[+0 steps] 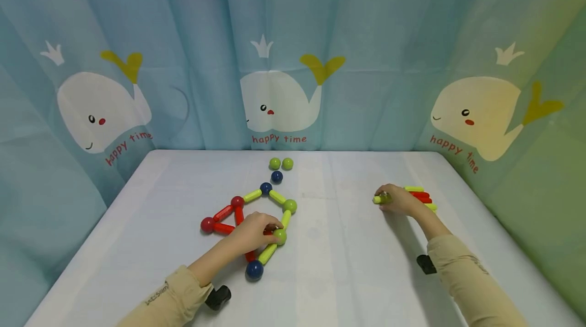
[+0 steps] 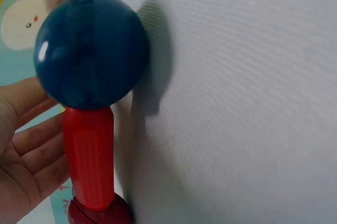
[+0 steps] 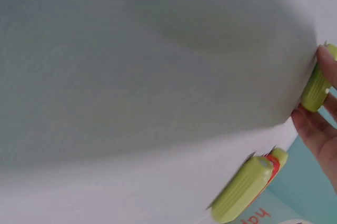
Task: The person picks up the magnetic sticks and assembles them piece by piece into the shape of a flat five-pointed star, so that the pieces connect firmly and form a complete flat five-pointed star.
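Note:
On the white table lies a joined figure of balls and magnetic rods: red rods (image 1: 223,213) on the left, yellow-green rods (image 1: 267,254) on the right. My left hand (image 1: 252,229) reaches over it and pinches the green ball (image 1: 280,237) at its right side, covering part of the middle. Close up in the left wrist view stand the blue ball (image 2: 92,50) and a red rod (image 2: 89,155), with the fingers behind them. Away to the right, my right hand (image 1: 397,200) holds a loose yellow-green rod (image 3: 317,84) between thumb and fingers, just at the table surface.
Beside the right hand lie several loose rods, red (image 1: 422,196) and yellow-green (image 1: 414,188). Two green balls (image 1: 287,164) and one blue ball (image 1: 276,177) sit behind the figure. A curtain (image 1: 366,62) with whales hangs along the table's back and sides.

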